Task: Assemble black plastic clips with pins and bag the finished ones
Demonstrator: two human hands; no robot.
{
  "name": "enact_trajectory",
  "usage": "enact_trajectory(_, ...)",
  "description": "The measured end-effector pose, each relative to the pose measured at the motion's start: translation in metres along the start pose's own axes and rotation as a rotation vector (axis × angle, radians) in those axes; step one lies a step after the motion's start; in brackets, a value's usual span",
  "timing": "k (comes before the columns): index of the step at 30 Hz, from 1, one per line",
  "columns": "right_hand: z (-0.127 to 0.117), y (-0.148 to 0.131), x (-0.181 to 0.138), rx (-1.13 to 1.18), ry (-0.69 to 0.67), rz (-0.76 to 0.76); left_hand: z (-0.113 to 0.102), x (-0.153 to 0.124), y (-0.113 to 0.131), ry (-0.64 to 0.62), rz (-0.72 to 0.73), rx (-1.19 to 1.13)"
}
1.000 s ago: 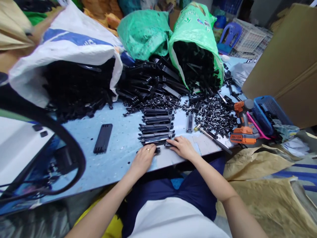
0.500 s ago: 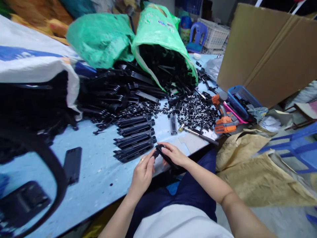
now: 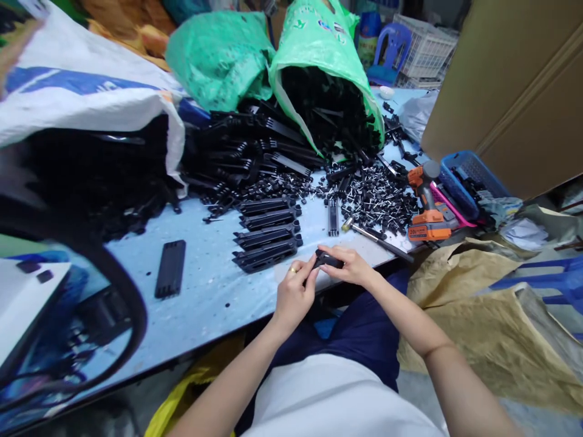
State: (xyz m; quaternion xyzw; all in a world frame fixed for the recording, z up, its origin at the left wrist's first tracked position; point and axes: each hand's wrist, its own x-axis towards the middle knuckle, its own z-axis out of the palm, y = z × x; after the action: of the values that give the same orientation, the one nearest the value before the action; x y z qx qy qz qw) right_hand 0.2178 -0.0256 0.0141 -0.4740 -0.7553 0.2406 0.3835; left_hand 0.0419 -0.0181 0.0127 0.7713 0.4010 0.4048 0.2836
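Note:
Both hands meet over the table's front edge around a black plastic part. My left hand, with a ring on one finger, pinches the part's left end. My right hand has its fingers closed round the other end. The part's exact kind is hard to make out, since the fingers cover much of it. Left of the hands, several long black plastic pieces lie side by side in a stack. Beyond the hands lie a short slotted black piece and a hammer.
Small black pieces with metal pins are heaped behind the hammer. An orange drill lies beside a blue basket. A green bag and a white sack spill black parts. A flat black plate rests at left.
The view has swung left, so the table things sit further right. In the hands, the black part has turned from pointing down toward the lap to lying nearly level.

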Motion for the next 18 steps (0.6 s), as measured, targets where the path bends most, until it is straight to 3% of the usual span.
enact_trajectory(4,0.003,-0.008,0.000,-0.040,-0.006,0.000,0.014,-0.001,0.008,0.178,0.027,0.007)
enact_trajectory(8,0.025,-0.022,-0.004,0.036,0.134,0.098,0.018,0.000,0.015,0.336,0.024,0.046)
enact_trajectory(10,0.036,-0.028,-0.007,0.050,0.193,0.118,0.011,0.000,0.014,0.318,0.045,0.052)
enact_trajectory(14,0.052,-0.033,-0.014,0.022,0.199,0.195,-0.003,-0.001,0.003,0.144,0.042,0.018)
enact_trajectory(16,0.054,-0.032,-0.016,-0.006,0.159,0.273,-0.001,-0.005,-0.005,0.088,-0.053,-0.022)
enact_trajectory(18,0.050,-0.029,-0.014,-0.069,0.052,0.348,0.007,-0.012,-0.013,0.059,-0.240,-0.124)
